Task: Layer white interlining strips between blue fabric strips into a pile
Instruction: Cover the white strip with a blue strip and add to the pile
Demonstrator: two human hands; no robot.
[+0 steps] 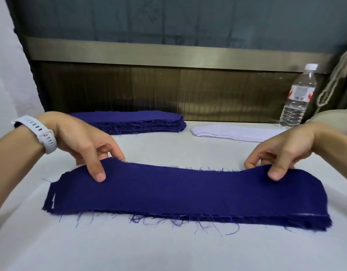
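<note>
A blue fabric strip (184,192) lies on top of a low pile of strips near me, its far edge lifted at both ends. My left hand (82,141) pinches the strip's far left edge between thumb and fingers. My right hand (282,153) pinches its far right edge the same way. A sliver of white shows at the pile's left end. Farther back sits a stack of blue strips (141,122) with frayed threads. To its right lies a flat stack of white interlining strips (237,132).
A white cloth covers the table (168,251). A clear plastic water bottle (299,96) stands at the back right, beside a hanging pale cord (332,85). A dark panel and metal rail run along the table's far edge. A white watch is on my left wrist.
</note>
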